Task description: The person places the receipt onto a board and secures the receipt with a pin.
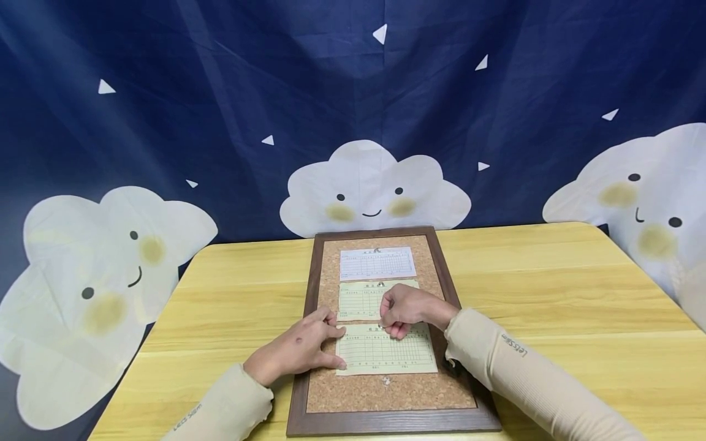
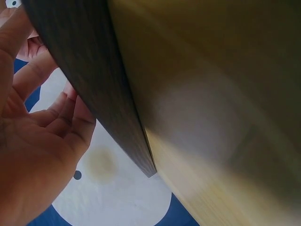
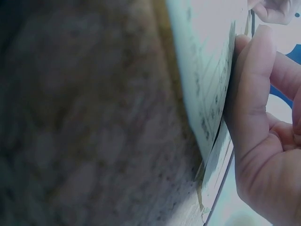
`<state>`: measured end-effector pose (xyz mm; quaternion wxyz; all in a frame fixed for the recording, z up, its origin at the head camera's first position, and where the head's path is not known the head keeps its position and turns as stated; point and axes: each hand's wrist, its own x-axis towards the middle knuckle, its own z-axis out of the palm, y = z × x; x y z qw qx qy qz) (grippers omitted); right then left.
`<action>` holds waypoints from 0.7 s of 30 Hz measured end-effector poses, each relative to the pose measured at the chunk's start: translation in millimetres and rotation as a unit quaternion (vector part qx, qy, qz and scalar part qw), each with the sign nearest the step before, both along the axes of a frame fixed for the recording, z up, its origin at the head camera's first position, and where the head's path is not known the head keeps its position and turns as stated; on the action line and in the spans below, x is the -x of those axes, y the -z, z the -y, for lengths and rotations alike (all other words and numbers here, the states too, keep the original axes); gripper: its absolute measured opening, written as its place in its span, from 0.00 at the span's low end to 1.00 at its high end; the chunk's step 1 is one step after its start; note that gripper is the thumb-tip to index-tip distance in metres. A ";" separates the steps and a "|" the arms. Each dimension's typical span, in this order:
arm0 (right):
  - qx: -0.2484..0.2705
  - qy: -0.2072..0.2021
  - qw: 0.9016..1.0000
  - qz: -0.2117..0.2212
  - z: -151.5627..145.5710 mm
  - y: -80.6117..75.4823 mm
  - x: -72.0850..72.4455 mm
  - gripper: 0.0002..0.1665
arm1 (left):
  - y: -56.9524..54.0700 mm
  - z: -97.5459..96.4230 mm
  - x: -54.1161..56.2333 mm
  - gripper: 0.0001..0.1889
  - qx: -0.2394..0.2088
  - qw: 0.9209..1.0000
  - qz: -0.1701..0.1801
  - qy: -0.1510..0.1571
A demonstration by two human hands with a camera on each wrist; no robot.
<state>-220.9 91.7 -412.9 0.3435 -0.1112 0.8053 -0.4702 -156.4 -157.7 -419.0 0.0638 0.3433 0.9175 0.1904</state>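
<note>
A framed cork board [image 1: 331,395] lies on the table with three printed form slips in a column. My left hand [image 1: 300,343] rests at the left edge of the lowest green slip [image 1: 386,355], thumb and fingers spread on its corners. At that slip's top edge, my right hand [image 1: 405,309] pinches a small shiny pushpin [image 1: 380,326], its fingers hiding part of it. The middle green slip [image 1: 355,300] and the white slip [image 1: 375,264] each bear a pin near the top. In the right wrist view, the right thumb [image 3: 256,80] lies against the paper.
More small clear pins [image 1: 386,381] sit on the cork below the lowest slip. The dark wooden frame [image 1: 394,421] borders the board. Yellow wood-grain table [image 1: 551,288] extends to both sides, with a blue cloud-print curtain [image 1: 353,79] behind.
</note>
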 end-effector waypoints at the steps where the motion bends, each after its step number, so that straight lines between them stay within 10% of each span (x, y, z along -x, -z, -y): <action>1: -0.001 -0.002 1.000 0.001 -0.1 0.0 0.1 0.09 | -0.2 0.1 0.0 0.33 0.000 1.000 0.000 0.000; 21: 0.001 0.009 1.000 -0.014 -3.2 -1.9 -5.5 0.09 | -7.6 0.6 -0.3 0.29 0.012 1.000 -0.003 0.019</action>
